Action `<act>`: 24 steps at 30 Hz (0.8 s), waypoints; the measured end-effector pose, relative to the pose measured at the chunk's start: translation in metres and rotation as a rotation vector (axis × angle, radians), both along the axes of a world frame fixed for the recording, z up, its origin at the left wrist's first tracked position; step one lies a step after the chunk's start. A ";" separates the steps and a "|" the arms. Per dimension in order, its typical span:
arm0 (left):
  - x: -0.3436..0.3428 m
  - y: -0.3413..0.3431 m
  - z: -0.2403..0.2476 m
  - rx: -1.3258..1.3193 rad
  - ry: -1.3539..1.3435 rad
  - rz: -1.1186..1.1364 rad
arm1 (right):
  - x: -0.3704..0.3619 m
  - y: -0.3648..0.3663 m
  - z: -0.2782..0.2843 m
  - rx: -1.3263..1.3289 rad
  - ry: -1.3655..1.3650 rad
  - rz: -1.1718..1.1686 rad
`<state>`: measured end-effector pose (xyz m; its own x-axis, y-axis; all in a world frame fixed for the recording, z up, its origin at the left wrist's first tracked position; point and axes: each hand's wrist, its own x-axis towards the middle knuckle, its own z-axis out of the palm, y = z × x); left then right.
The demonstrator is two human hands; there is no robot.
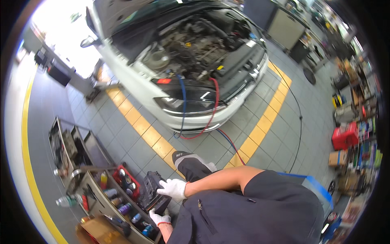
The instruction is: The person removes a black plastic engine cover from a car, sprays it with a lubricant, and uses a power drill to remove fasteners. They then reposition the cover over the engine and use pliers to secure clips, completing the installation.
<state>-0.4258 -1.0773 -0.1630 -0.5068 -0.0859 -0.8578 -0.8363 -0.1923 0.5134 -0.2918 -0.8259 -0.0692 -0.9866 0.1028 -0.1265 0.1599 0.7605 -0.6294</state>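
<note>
Boxy black plastic part [152,184] was gripped near left by right hand [174,189], white fabric glove. Left hand [159,218], gloved too, was set at part's near edge; grip couldn't be told. Left side was crowded by red tray [133,178], grey cart [99,209]. Far: glossy white car [138,91], crossed by slim blue hose [184,97], red hose [217,95].

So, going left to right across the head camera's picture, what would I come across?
Clear plastic bottle → red tray → black part → white-gloved right hand → thin black cable → red container.
</note>
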 end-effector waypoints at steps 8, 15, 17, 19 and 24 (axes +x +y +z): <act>0.064 0.147 0.066 0.134 0.068 -0.307 | 0.106 0.091 0.030 0.092 0.377 -0.342; 0.148 0.251 0.100 0.214 0.025 -0.371 | 0.177 0.208 0.026 -0.023 0.464 -0.238; 0.204 0.288 0.125 0.177 0.096 -0.292 | 0.216 0.252 0.032 0.005 0.620 -0.226; 0.260 0.336 0.163 0.051 0.242 -0.239 | 0.255 0.295 0.051 -0.035 0.661 -0.254; 0.359 0.472 0.261 -0.060 0.630 -0.411 | 0.350 0.454 0.110 -0.303 0.490 -0.768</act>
